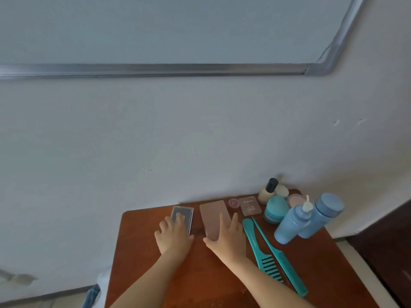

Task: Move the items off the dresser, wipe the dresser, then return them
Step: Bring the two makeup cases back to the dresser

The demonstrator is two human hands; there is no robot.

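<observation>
Our left fingers lie loosely spread on the dark clear case. Our right fingers lie flat on the pink palette just right of it. Neither grips. Both items run near-to-far past the fingertips on the tabletop, each under its nearer hand.

Brown dresser with two teal combs, blue bottles, palettes, compacts.

Left hand, right hand — side by side, palms down
</observation>
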